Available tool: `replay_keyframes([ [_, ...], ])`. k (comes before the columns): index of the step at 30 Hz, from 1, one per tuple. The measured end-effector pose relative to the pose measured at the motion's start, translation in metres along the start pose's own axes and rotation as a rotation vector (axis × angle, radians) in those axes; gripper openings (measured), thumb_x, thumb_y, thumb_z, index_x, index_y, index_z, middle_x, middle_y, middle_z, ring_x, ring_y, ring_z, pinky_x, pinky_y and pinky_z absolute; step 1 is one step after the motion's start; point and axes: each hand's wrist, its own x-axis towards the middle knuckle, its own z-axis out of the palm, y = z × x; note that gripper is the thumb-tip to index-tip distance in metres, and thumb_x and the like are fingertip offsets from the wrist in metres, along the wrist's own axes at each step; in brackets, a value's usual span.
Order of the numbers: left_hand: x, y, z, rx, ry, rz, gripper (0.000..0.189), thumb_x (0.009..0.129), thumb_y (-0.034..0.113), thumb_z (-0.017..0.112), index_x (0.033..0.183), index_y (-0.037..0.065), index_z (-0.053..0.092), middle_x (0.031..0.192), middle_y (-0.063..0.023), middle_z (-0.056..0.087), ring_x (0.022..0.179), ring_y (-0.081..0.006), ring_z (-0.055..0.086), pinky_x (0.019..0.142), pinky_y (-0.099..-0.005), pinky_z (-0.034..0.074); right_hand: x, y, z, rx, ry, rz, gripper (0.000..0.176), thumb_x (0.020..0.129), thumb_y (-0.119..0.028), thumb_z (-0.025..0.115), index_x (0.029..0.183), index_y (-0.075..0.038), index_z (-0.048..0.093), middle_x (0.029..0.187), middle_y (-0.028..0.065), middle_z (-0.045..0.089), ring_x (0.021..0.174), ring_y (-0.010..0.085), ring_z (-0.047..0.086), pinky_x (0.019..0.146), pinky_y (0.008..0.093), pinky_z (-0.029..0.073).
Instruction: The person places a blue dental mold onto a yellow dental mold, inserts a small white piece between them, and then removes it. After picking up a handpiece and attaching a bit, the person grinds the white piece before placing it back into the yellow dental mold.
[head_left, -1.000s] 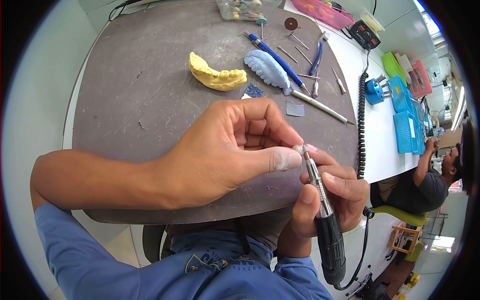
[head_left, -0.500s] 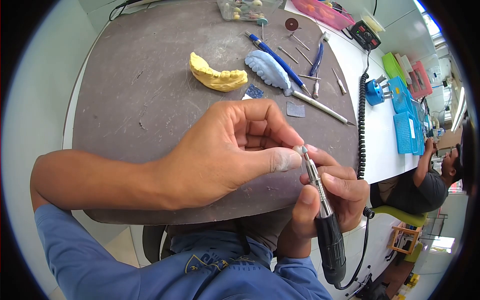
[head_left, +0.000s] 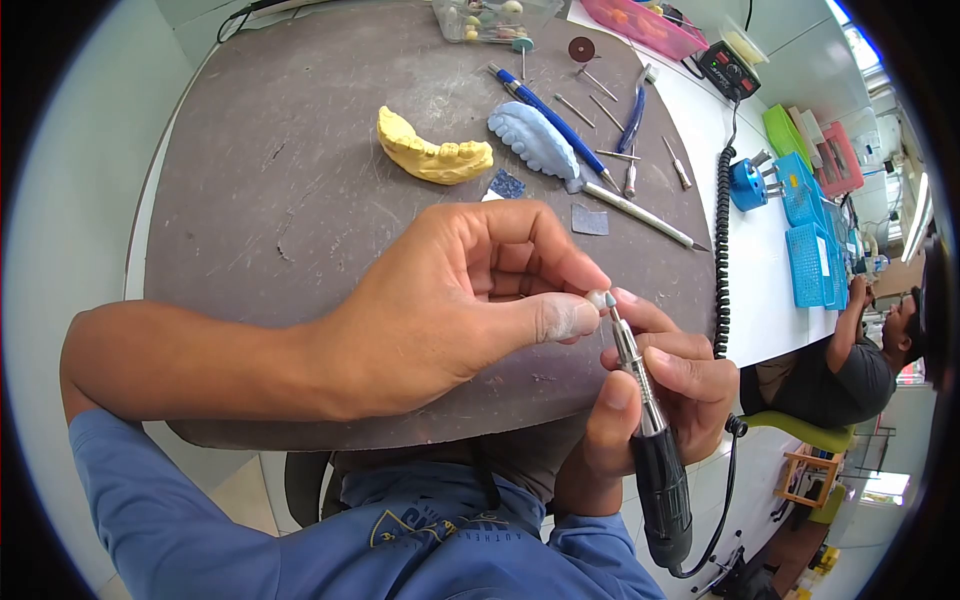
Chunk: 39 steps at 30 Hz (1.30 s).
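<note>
Between the thumb and index finger of my left hand (head_left: 480, 300) is a small whitish dental crown (head_left: 598, 298), mostly covered by the fingertips. White dust coats that thumb. My right hand (head_left: 680, 390) grips a black and silver rotary handpiece (head_left: 655, 450) like a pen. Its small blue-green pointed tip (head_left: 611, 299) is at the crown, seemingly touching it. Beyond my hands, a yellow dental cast (head_left: 432, 150) and a light blue dental cast (head_left: 533, 138) lie on the brown work board (head_left: 240, 230).
Around the blue cast lie a blue pen (head_left: 550, 115), a white-handled pointed tool (head_left: 645, 215), several burs and abrasive paper (head_left: 589, 220). A clear box (head_left: 490, 20) stands at the back. Right are a control unit (head_left: 730, 68), its coiled cord (head_left: 724, 250), blue baskets (head_left: 808, 265) and another person (head_left: 865, 370).
My left thumb and fingertips have shifted very slightly, showing a little more of the crown beside the tip. My right hand and the handpiece stay almost in place.
</note>
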Motion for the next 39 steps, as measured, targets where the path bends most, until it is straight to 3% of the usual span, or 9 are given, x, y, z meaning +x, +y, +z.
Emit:
replay_keyframes([
  [26, 0.0009, -0.0033, -0.0014, 0.017, -0.012, 0.031, 0.016, 0.09, 0.004, 0.063, 0.104, 0.0, 0.058, 0.098, -0.009, 0.065, 0.094, -0.014, 0.064, 0.087, -0.0272, 0.053, -0.0001, 0.0022, -0.0005, -0.019, 0.013, -0.019, 0.032, 0.08, -0.015, 0.074, 0.095, 0.001, 0.05, 0.072, 0.0169, 0.062, 0.083, 0.0347, 0.07, 0.075, 0.0397, 0.06],
  [39, 0.0007, -0.0037, -0.0009, 0.022, -0.014, 0.047, 0.019, 0.095, 0.008, 0.057, 0.111, -0.003, 0.057, 0.11, -0.0122, 0.063, 0.099, -0.0164, 0.064, 0.091, -0.031, 0.053, 0.0, -0.0018, -0.002, -0.069, -0.015, 0.008, 0.031, 0.081, -0.015, 0.073, 0.096, 0.0, 0.049, 0.075, 0.0169, 0.062, 0.087, 0.0353, 0.069, 0.075, 0.0365, 0.06],
])
